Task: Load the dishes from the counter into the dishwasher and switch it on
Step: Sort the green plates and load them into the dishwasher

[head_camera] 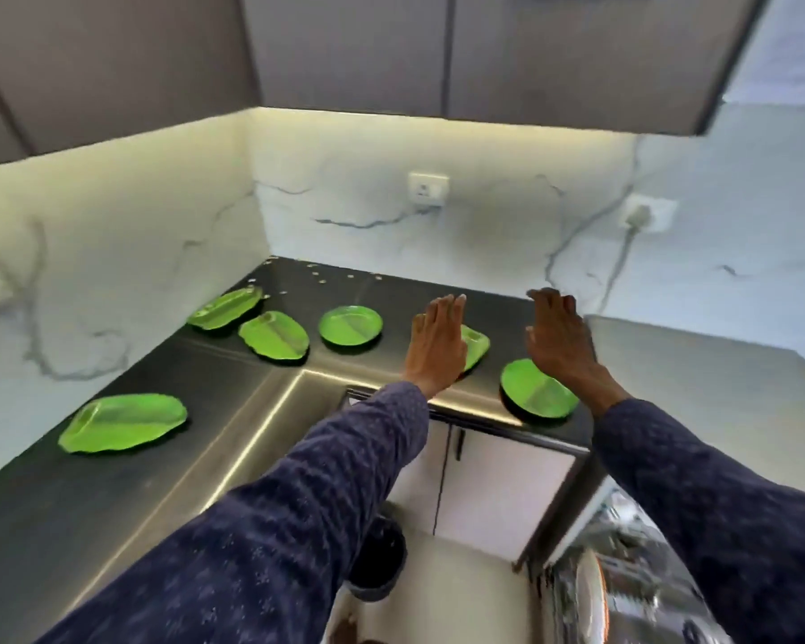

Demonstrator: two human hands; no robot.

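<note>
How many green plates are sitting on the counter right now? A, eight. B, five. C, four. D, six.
D: six green plates show on the dark counter, at and; the left hand partly covers the fifth.

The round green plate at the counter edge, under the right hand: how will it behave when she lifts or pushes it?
The round green plate looks like thin, glossy plastic, so probably stiff, light and not fragile. It lies flat on the smooth dark counter, so a push would likely slide it, not tip it. It sits at the front edge, so sliding forward risks a fall.
</note>
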